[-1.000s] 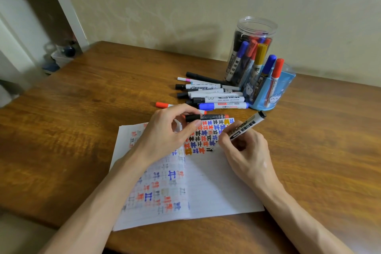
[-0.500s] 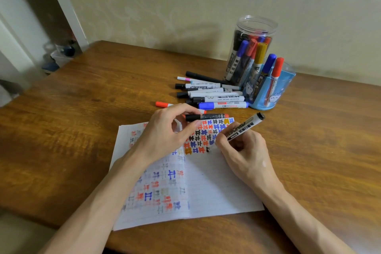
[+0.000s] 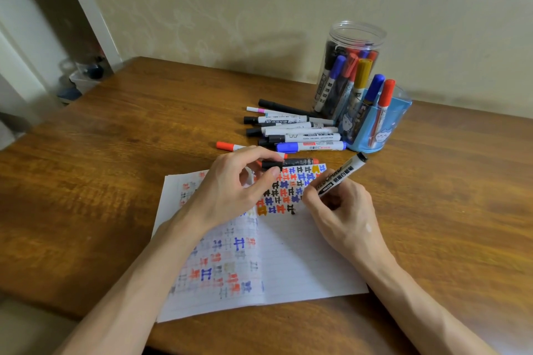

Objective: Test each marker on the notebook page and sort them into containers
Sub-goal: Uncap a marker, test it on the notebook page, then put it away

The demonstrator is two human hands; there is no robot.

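Here, your right hand is curled round a white marker, thumb and fingers pinching the barrel low down. The dark tip touches the notebook at the end of the lowest row of marks. Your left hand rests on the page's left half, and its thumb and forefinger pinch a short black piece at the page's top edge. Whether that is a loose cap or the end of the dark, orange-tipped barrel beside it cannot be told.

Black print runs along the white marker, including a boxed code that looks like "M8103" and large letters cut off by your fingers. The rest is too small to read.

The notebook lies open on the wooden table, its right page filled at the top with tight rows of black, blue, orange and yellow test marks. Fainter marks show on the left page.

Beyond it lies a pile of loose markers, mostly white barrels with black caps. A blue-capped marker is nearest you. A clear jar and a blue cup, side by side, stand at the pile's right end, each holding upright markers.
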